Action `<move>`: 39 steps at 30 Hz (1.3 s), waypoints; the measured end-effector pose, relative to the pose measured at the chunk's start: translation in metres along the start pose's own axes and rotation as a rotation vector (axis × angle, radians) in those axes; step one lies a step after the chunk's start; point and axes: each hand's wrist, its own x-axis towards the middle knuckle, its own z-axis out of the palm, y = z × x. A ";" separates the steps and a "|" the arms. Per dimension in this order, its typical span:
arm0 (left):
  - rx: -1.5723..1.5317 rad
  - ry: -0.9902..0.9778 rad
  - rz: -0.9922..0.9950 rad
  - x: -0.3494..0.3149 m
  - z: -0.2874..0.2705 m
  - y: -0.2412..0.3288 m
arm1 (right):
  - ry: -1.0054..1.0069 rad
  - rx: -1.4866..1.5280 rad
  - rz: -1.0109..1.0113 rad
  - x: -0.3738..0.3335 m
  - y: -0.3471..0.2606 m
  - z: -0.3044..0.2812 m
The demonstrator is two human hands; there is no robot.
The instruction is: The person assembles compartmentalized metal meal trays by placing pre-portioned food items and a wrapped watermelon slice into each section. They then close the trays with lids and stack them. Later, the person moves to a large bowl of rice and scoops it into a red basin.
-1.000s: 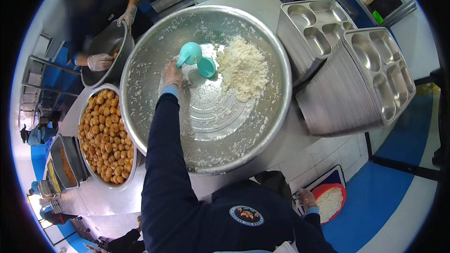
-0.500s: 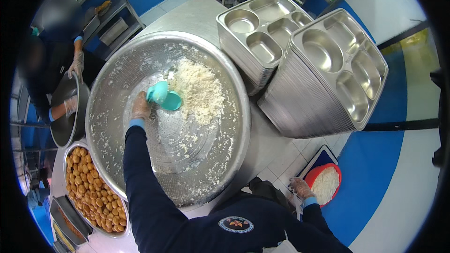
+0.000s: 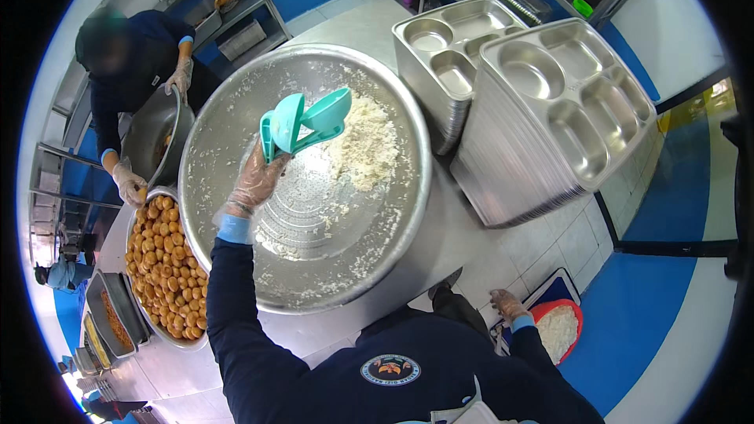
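Observation:
My left hand (image 3: pixel 261 180), in a clear glove, is closed around the handle of a teal plastic rice scoop (image 3: pixel 289 124) with two rounded cups. It holds the scoop above a wide metal basin (image 3: pixel 314 298). White rice (image 3: pixel 367 141) is heaped at the basin's right side, and loose grains cling to the walls. Low on the right, my gloved right hand (image 3: pixel 507 306) is beside the left rim of a red bowl (image 3: pixel 579 320) filled with white rice (image 3: pixel 556 334). Its fingers look loosely apart, with nothing visible in them. The bowl rests on a flat, dark-edged device (image 3: pixel 559 284).
Tall stacks of metal compartment trays, a nearer stack (image 3: pixel 542 141) and a farther one (image 3: pixel 440 94), stand right of the basin. Left are a tray of brown round pieces (image 3: pixel 166 267) and dark food pans (image 3: pixel 118 314). A co-worker (image 3: pixel 141 55) tilts a metal pot (image 3: pixel 153 129) there.
My left hand has lifted the scoop off the basin's bottom, and its cups now point up and right. The co-worker's lower hand has moved from the pot to the brown pieces. The whole view has shifted.

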 end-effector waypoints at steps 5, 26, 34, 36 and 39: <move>0.177 0.145 0.339 0.009 0.034 0.145 | 0.023 0.011 -0.226 0.011 -0.031 -0.035; 0.421 0.091 0.068 0.268 0.200 0.264 | 0.148 -0.434 -0.449 -0.003 0.211 -0.099; 0.421 0.154 0.373 0.232 0.188 0.264 | 0.048 -0.495 -0.505 0.013 0.165 -0.054; 0.420 0.210 0.364 0.233 0.185 0.259 | 0.047 0.437 0.031 0.007 0.157 -0.058; 0.422 0.341 0.445 0.238 0.186 0.247 | 0.142 0.492 -0.001 -0.011 0.135 -0.063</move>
